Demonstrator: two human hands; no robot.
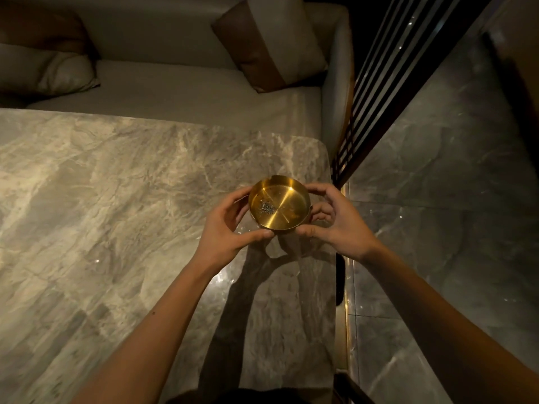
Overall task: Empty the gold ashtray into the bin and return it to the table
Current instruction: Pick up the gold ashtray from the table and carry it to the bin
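Two hands (pixel 230 225) (pixel 335 223), gold ashtray (pixel 278 207), marble table (pixel 116 199)

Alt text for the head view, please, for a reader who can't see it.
Both hands, left hand and right hand, hold a round gold ashtray with grey ash inside, above a marble table. A sofa stands beyond.

The marble table (pixel 102 199) stretched from near to far, its rounded far right corner beside the sofa (pixel 189 88); nothing visibly lay on it.
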